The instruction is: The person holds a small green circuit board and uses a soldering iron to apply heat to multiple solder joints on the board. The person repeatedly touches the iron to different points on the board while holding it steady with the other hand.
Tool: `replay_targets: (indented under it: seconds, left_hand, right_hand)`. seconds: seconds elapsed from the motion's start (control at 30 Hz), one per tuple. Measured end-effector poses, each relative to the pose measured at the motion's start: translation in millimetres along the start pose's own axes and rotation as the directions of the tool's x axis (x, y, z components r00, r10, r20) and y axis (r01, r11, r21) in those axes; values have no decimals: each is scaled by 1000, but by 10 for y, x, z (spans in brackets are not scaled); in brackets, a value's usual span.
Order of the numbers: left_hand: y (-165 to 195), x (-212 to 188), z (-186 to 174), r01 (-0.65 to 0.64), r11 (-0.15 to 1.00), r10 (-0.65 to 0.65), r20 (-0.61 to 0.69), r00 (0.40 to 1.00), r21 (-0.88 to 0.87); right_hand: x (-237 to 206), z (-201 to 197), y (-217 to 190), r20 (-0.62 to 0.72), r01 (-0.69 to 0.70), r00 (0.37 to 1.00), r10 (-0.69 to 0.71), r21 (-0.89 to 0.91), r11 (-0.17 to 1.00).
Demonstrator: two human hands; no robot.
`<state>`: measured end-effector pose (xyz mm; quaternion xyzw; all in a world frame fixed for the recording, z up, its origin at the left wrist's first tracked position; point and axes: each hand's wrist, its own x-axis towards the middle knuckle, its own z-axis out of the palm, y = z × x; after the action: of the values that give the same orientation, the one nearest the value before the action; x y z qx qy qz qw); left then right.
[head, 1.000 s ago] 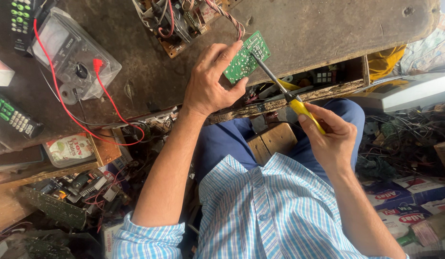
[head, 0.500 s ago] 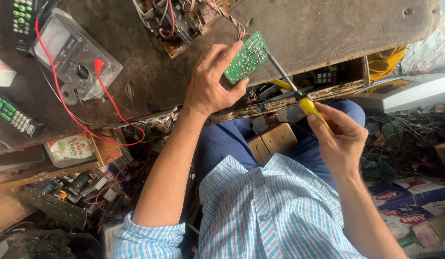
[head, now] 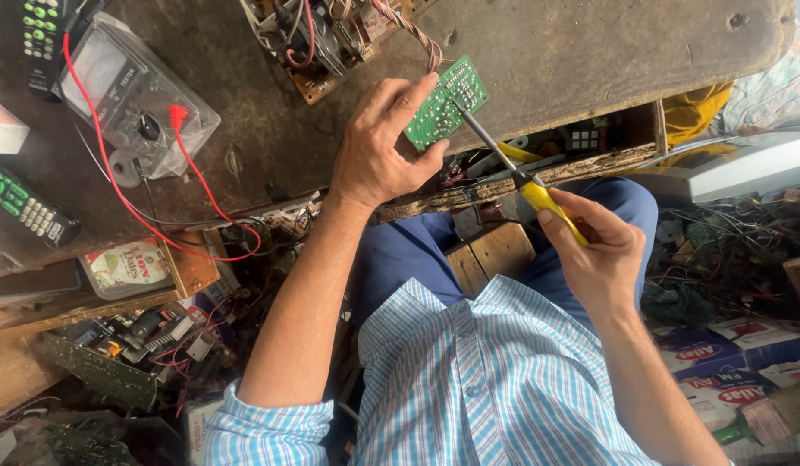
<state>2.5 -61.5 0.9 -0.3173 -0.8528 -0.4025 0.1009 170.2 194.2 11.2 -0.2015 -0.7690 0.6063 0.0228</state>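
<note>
At the near edge of the surface (head: 589,60), the left hand (head: 378,151) pinches a small green circuit board (head: 445,102), thumb under its lower edge and fingers curled over its left side, holding it tilted just above the worn wood. The right hand (head: 600,250) closes its grip around the yellow handle of a screwdriver (head: 512,168), and the metal shaft runs up and left until its tip touches the board's face. Behind the board, at the far edge, lies a brown circuit board (head: 318,39) thick with wires. Toward the left side sits a clear-cased meter (head: 132,99) with red leads (head: 171,194) trailing to the near edge. Two remote controls (head: 25,203) lie by the left edge. Below the surface, a blue checked shirt (head: 477,380) and blue trousers (head: 408,250) show.
</note>
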Motion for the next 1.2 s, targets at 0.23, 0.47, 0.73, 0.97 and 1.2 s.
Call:
replay_targets:
  seconds: [0.23, 0.47, 0.73, 0.97, 1.2]
  left_hand:
    - [15, 24, -7, 4, 1000, -4, 4, 1000, -5]
    - [2, 19, -15, 5, 1000, -4, 12, 1000, -15]
    - [28, 19, -4, 6, 1000, -5, 11, 1000, -15]
    - [32, 8, -6, 13, 999, -12, 7, 1000, -29]
    - [46, -2, -27, 8, 999, -7, 10, 1000, -34]
  right_hand:
    - [19, 25, 28, -2, 18, 1000, -18, 21, 1000]
    - [46, 39, 75, 26, -26, 999, 23, 116, 993]
    - [0, 38, 40, 38, -76, 997, 72, 94, 993]
    - [-44, -81, -21, -61, -3, 998, 15, 179, 984]
    - [-100, -238, -249, -62, 231, 965, -255, -258, 938]
